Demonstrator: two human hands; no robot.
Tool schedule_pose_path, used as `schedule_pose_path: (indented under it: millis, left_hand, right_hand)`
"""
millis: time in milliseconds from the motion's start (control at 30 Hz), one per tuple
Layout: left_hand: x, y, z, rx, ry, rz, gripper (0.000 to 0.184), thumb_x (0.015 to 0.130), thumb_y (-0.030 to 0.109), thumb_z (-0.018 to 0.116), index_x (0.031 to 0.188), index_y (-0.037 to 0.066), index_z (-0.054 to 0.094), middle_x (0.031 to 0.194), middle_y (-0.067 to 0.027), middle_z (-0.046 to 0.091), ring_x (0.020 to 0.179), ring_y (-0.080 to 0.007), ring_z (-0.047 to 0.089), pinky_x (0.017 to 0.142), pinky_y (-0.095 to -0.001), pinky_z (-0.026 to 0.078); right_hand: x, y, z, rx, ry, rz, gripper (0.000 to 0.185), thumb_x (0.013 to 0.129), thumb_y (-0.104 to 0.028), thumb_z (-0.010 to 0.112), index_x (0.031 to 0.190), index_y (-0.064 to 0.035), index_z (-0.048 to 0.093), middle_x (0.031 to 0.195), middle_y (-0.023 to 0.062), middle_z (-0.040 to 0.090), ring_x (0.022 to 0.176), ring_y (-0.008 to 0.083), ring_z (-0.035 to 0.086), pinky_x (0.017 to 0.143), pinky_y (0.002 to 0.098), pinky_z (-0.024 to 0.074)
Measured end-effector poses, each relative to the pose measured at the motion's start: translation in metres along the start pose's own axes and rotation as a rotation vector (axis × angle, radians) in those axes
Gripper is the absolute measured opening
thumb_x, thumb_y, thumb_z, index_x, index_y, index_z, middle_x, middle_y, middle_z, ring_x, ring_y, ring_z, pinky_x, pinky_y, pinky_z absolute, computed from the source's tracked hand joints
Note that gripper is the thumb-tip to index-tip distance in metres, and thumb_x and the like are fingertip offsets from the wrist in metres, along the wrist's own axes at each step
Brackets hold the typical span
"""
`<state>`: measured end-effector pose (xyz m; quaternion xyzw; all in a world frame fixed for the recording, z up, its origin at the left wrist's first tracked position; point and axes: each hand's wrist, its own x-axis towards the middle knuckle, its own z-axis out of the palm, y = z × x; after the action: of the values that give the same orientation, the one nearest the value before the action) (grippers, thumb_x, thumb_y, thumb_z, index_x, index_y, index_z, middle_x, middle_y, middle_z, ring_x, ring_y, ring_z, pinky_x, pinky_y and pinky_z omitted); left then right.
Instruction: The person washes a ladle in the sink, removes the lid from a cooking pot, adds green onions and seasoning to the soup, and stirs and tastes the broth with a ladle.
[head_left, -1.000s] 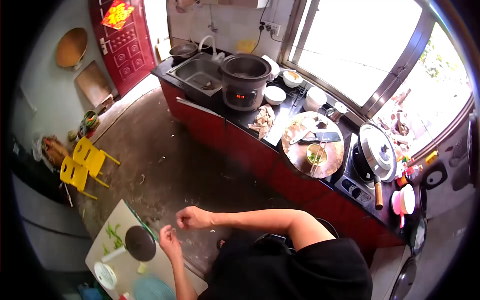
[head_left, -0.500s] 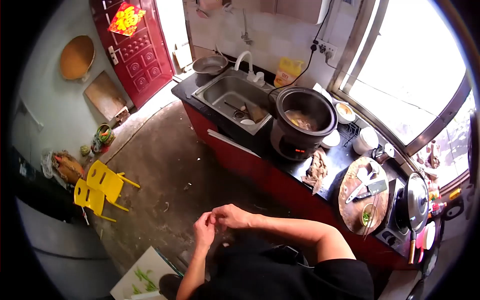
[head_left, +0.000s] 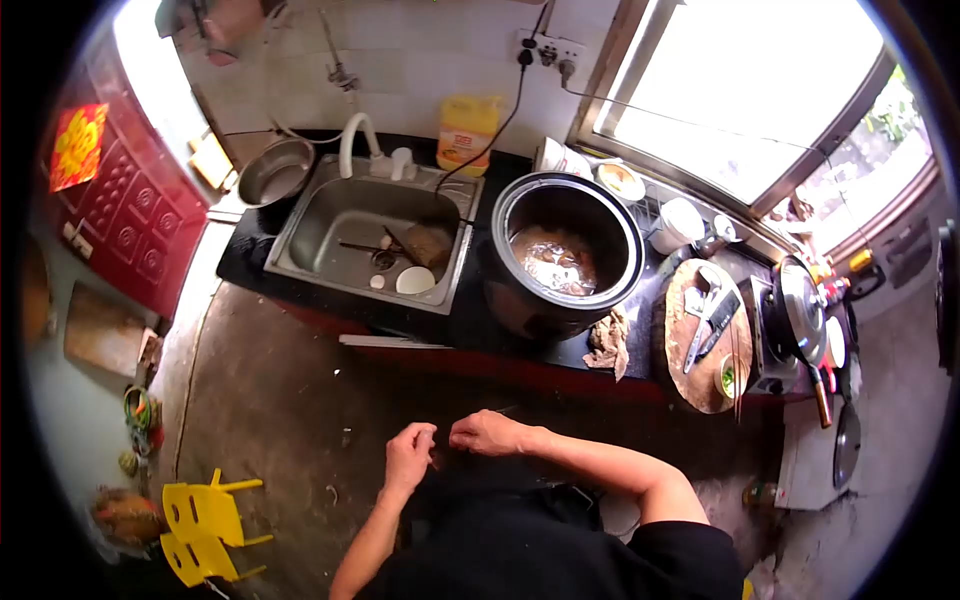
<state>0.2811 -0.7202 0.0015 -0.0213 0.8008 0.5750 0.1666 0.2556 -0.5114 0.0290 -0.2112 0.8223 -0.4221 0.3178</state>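
My left hand [head_left: 409, 456] is in front of my body, low over the floor, its fingers curled and pressed together. A short gap away, my right hand [head_left: 488, 433] is also closed, knuckles up. Anything small inside either hand is hidden. Beyond them, on the black counter, stands a large dark pot [head_left: 570, 322] with broth and pieces of food [head_left: 553, 258] inside. A crumpled brown cloth [head_left: 607, 345] lies beside its base. To the left is a steel sink [head_left: 300, 245] holding a small white bowl [head_left: 415, 280] and some utensils.
On the right, a round chopping board [head_left: 683, 340] carries a cleaver, a white-handled utensil and a small bowl of greens [head_left: 731, 377]. A lidded pan [head_left: 797, 310] sits on the stove past it. Yellow chairs [head_left: 205, 515] stand at lower left. A metal basin [head_left: 276, 172] is by the sink.
My hands, touching each other before, are now apart. The view has turned and come closer to the counter, so the sink and pot look larger.
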Motion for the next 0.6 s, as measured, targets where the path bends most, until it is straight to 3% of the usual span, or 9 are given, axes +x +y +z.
schedule_pose_path:
  millis: [100,367,433,600]
  left_hand:
    - [0.040,0.008,-0.017,0.039,-0.073,0.017,0.020,0.096,0.018,0.056,0.100,0.003,0.068,0.070,-0.0064,0.064,0.052,-0.0108,0.058,0.051,-0.0262,0.048]
    - [0.101,0.036,-0.002,-0.008,-0.281,-0.040,0.019,0.096,0.016,0.056,0.098,0.000,0.067,0.074,-0.0049,0.065,0.055,-0.0069,0.056,0.052,-0.0241,0.047]
    - [0.111,0.057,0.013,-0.060,-0.275,-0.029,0.016,0.094,0.013,0.060,0.098,-0.001,0.066,0.077,-0.0052,0.065,0.057,-0.0066,0.056,0.054,-0.0237,0.048]
    - [0.145,0.111,0.046,-0.205,-0.221,0.027,0.013,0.094,0.009,0.060,0.100,-0.002,0.064,0.078,-0.0052,0.064,0.058,-0.0071,0.055,0.054,-0.0228,0.047]
  right_hand:
    - [-0.004,0.019,-0.001,0.106,0.107,0.104,0.026,0.096,-0.022,0.051,0.107,-0.0044,0.066,0.093,0.0134,0.071,0.085,0.0272,0.068,0.078,0.0370,0.0531]
    - [-0.085,0.117,-0.034,0.460,0.205,0.460,0.023,0.088,0.000,0.050,0.107,0.0002,0.064,0.093,0.0096,0.067,0.085,0.0184,0.066,0.075,0.0310,0.0563]
    - [-0.114,0.120,-0.072,0.576,0.361,0.649,0.027,0.085,0.004,0.049,0.106,0.0004,0.064,0.089,0.0100,0.065,0.079,0.0182,0.065,0.070,0.0310,0.0570]
    - [-0.173,0.145,-0.157,0.547,0.876,0.584,0.030,0.087,0.002,0.037,0.099,0.0000,0.064,0.075,0.0062,0.063,0.063,0.0142,0.062,0.059,0.0270,0.0539]
